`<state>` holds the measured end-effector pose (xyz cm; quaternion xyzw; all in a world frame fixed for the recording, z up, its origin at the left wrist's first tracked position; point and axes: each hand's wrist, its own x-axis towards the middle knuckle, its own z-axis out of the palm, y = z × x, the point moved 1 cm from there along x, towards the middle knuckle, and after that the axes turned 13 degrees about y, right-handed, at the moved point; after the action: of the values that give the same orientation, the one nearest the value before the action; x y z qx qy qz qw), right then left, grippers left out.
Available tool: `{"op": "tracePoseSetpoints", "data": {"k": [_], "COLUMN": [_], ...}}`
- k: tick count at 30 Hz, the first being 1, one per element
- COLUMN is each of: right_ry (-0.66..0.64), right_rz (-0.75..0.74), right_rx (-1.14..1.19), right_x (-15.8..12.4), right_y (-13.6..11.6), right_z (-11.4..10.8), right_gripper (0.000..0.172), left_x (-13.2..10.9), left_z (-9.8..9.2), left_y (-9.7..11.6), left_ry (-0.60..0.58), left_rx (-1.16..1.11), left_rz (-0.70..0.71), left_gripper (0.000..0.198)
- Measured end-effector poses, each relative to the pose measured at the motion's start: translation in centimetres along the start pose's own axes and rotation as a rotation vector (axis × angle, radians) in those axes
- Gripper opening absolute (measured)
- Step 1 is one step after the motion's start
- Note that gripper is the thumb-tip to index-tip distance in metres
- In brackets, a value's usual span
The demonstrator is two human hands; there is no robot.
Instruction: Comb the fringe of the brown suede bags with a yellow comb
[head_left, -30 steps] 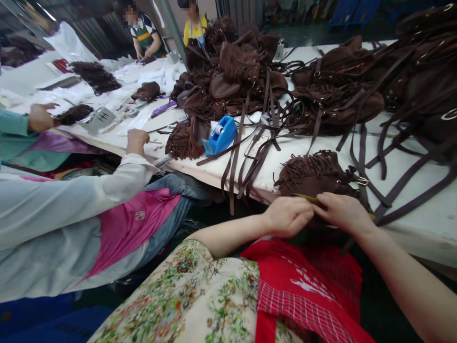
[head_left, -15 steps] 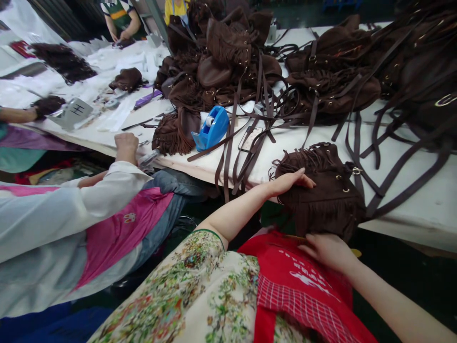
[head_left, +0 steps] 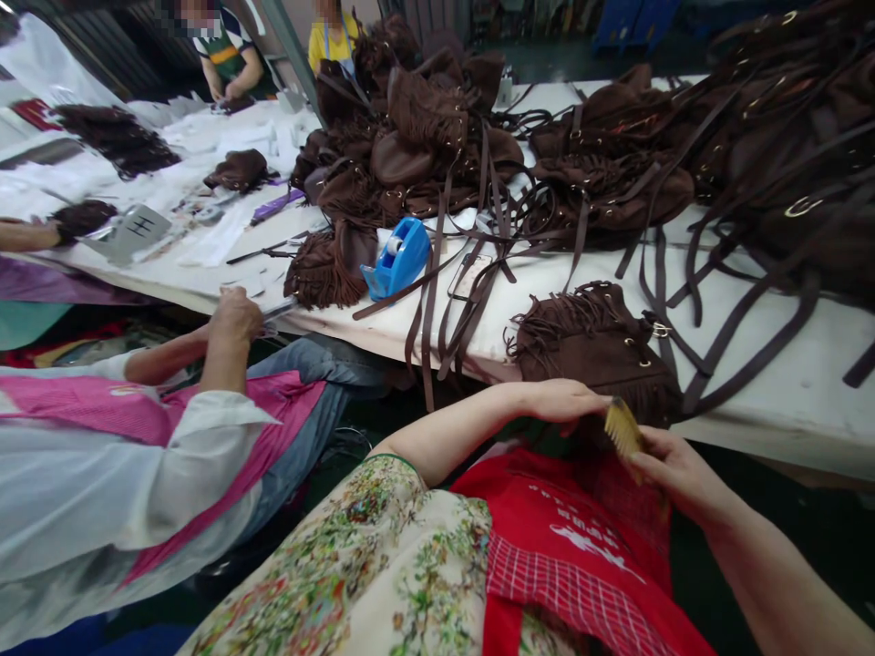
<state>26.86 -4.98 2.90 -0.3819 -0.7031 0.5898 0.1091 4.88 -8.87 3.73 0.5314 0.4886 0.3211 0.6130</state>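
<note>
Pinching yellowish comb (head_left: 624,432) between thumb and fingers of right hand (head_left: 676,469), teeth facing left; stretching left hand (head_left: 559,401) across front of fringed brown bag (head_left: 591,342), fingertips just beside comb's tip; can't tell if touching comb or gripping fringe; having hands near each other but apart; see bag at near edge of white table (head_left: 772,401), blue tape dispenser (head_left: 405,260) off to its left, piled brown bags (head_left: 427,114) behind dispenser.
</note>
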Motion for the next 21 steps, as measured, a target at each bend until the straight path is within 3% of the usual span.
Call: {"op": "tracePoseSetpoints", "data": {"k": [2,6,9,12,14,18,19,21], "right_ry": [0.061,0.080,0.053,-0.114,-0.111,0.354,0.415,0.413], "right_rz": [0.005,-0.037,-0.088,-0.206,-0.319,-0.430,-0.447,-0.483], "right_rx": [0.000,-0.114,-0.160,-0.217,-0.291,-0.593,-0.709,-0.931], "right_x": [0.3,0.9,0.3,-1.4,-1.9,0.5,1.5,3.0], "right_y": [-0.6,-1.8,-2.5,-3.4,-3.9,-4.0,-3.7,-2.9], "right_z": [-0.3,1.1,2.9,3.7,2.9,-0.5,-1.0,-1.1], "right_gripper": [0.047,0.045,0.045,0.042,0.038,0.039,0.041,0.042], "left_x": [0.7,2.0,2.4,1.9,0.9,-2.6,-3.6,-5.3], "left_z": [1.1,2.2,2.3,1.8,1.8,3.6,4.2,5.3], "left_y": [-0.6,-1.5,-1.1,-0.5,-0.3,-0.8,-1.0,-1.2], "left_ry": [0.073,0.336,0.475,0.645,0.619,0.313,0.252,0.184], "left_rx": [-0.076,-0.175,0.122,0.603,0.781,0.809,0.814,0.817], "left_rz": [-0.069,-0.185,-0.159,-0.085,0.019,0.347,0.406,0.482], "left_gripper": [0.056,0.054,0.044,0.030,0.028,0.040,0.041,0.039]}}
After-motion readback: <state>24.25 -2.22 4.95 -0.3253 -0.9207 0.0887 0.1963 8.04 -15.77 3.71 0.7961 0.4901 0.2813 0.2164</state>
